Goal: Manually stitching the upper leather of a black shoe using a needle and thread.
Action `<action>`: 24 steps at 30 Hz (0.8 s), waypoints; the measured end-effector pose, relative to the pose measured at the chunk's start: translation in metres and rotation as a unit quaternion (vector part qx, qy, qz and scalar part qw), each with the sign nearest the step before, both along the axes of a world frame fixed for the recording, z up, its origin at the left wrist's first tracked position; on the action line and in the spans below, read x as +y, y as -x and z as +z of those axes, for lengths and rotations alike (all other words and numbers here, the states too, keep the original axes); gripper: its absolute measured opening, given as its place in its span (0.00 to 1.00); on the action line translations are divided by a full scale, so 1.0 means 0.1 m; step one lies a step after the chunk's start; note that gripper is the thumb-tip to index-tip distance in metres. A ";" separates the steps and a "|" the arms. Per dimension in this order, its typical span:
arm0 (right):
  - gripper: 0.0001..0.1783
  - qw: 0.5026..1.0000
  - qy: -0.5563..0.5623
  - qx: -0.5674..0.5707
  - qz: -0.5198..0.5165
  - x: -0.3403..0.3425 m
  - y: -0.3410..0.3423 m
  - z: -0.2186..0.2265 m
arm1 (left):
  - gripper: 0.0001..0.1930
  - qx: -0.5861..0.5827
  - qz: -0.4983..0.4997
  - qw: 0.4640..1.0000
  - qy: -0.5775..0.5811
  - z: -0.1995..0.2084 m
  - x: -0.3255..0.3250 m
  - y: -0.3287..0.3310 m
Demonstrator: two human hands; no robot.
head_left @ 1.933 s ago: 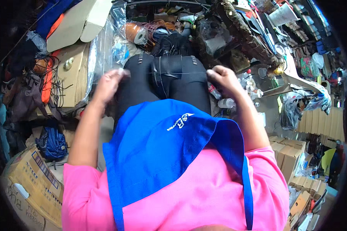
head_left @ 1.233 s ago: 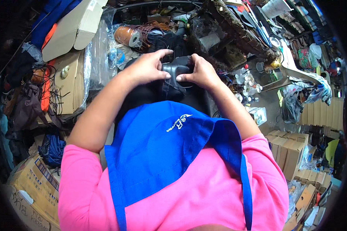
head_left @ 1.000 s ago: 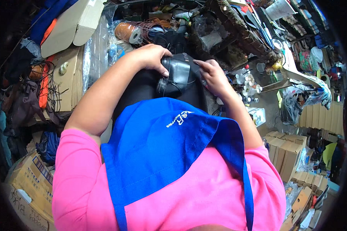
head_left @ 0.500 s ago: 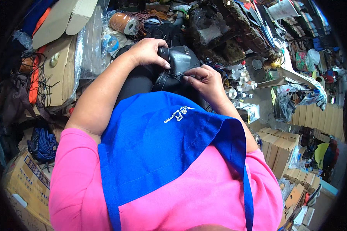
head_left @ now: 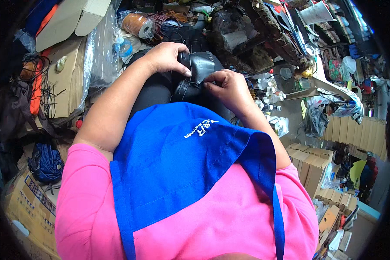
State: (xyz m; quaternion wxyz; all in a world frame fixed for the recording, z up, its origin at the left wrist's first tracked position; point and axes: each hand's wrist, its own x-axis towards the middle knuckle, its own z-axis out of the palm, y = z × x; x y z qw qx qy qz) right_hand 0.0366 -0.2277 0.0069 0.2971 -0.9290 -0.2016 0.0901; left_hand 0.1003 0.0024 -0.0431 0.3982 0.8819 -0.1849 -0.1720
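A black leather shoe (head_left: 202, 65) rests over my lap, with pale stitches along its far edge and a thin thread across its side. My left hand (head_left: 167, 58) grips its left side, thumb on the near face and fingers curled out of sight behind. On the right, my right hand (head_left: 230, 88) is closed in a pinch against the shoe's near right edge. Whatever lies between that thumb and forefinger is too small to make out. A blue apron (head_left: 177, 151) covers my front below the shoe.
Beyond the shoe lie an orange thread spool (head_left: 138, 25) and dark clutter. Flattened cardboard (head_left: 69, 73) leans at left. Several small bottles (head_left: 271, 93) stand right of my right hand, near a wooden-framed stand (head_left: 323, 80). Stacked boxes (head_left: 310, 167) are farther right.
My right hand has shifted slightly, its fingers curling closer together at the shoe's edge. My left hand and the shoe stay nearly where they were.
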 end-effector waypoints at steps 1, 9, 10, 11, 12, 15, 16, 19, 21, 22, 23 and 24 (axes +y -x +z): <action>0.10 0.999 -0.037 0.021 0.009 -0.01 -0.01 -0.02 | 0.31 -0.009 -0.006 1.000 0.013 0.00 0.01 0.00; 0.11 0.987 -0.110 0.112 -0.038 -0.10 -0.01 -0.21 | 0.32 -0.013 0.002 1.000 0.003 -0.05 0.00 -0.01; 0.11 0.989 -0.106 0.088 -0.044 -0.08 -0.01 -0.24 | 0.31 -0.009 0.003 1.000 0.016 -0.05 0.00 -0.01; 0.11 0.989 -0.104 0.100 -0.042 -0.04 -0.01 -0.27 | 0.31 -0.010 0.008 1.000 0.007 -0.04 0.00 -0.01; 0.10 0.978 -0.143 0.140 -0.063 -0.01 -0.01 -0.30 | 0.31 -0.014 0.008 1.000 0.008 -0.04 0.00 -0.01; 0.10 0.949 -0.202 0.220 -0.096 -0.01 -0.03 -0.32 | 0.32 -0.010 0.007 1.000 0.008 -0.03 0.02 0.00; 0.10 0.967 -0.181 0.166 -0.065 -0.05 -0.04 -0.32 | 0.33 0.001 0.006 1.000 0.011 -0.02 0.02 0.00; 0.12 0.988 -0.124 0.093 -0.004 -0.18 -0.02 -0.31 | 0.33 -0.019 0.006 1.000 0.009 -0.03 0.03 0.01; 0.12 0.973 -0.177 0.146 -0.019 -0.23 -0.01 -0.32 | 0.32 -0.019 0.006 1.000 0.010 -0.04 0.03 0.00; 0.12 0.969 -0.185 0.164 -0.023 -0.24 -0.01 -0.34 | 0.32 -0.023 0.002 0.999 0.023 -0.05 0.02 0.00; 0.12 0.969 -0.190 0.157 -0.020 -0.23 -0.02 -0.36 | 0.32 -0.022 0.006 1.000 0.016 -0.05 0.02 0.00; 0.12 0.964 -0.209 0.159 -0.027 -0.21 -0.03 -0.38 | 0.31 -0.019 0.012 1.000 0.021 -0.06 0.03 -0.01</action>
